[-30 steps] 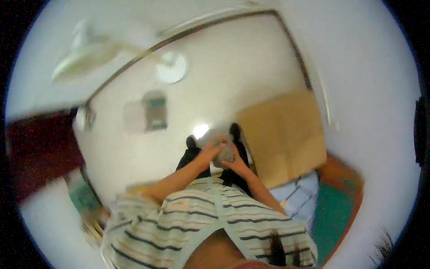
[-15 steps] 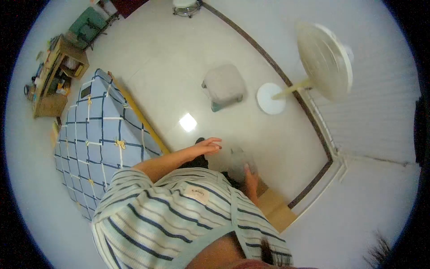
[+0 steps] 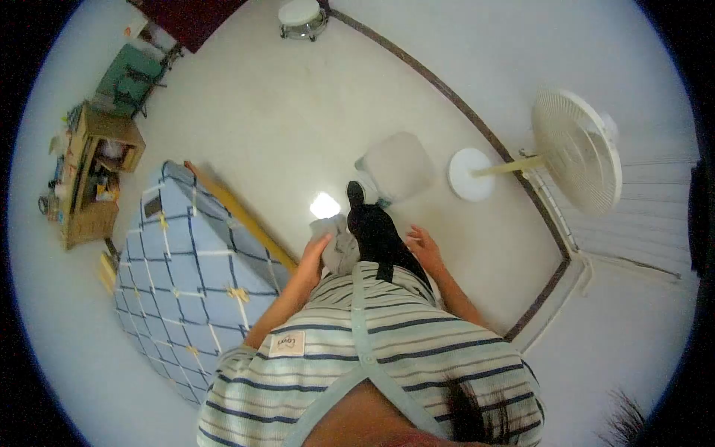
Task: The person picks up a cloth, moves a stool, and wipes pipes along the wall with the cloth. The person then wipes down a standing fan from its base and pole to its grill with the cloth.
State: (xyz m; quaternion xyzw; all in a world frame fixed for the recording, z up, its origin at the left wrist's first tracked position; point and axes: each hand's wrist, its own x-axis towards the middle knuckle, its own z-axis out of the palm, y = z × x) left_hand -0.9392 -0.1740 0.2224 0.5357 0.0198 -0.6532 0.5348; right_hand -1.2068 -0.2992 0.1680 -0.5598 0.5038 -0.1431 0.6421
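My left hand (image 3: 315,252) is closed on the edge of a grey cloth (image 3: 340,246), which hangs in loose folds in front of my striped top. Part of the cloth lies behind my fingers, so its full shape is hidden. Right beside the cloth a black-clad leg with a dark shoe (image 3: 357,195) reaches forward over the floor. On the other side of that leg, my right hand (image 3: 423,246) has its fingers apart and holds nothing.
A pale squarish stool (image 3: 400,167) stands ahead by the shoe. To its right is a standing fan (image 3: 577,153) on a round white base (image 3: 471,174). A bed with a blue checked sheet (image 3: 197,261) runs along the left, with a wooden desk (image 3: 93,175) beyond it.
The grey thing, blurred at my right hand before, is now in my left hand. My right hand has opened. The black-clad leg has come forward, and the view has shifted.
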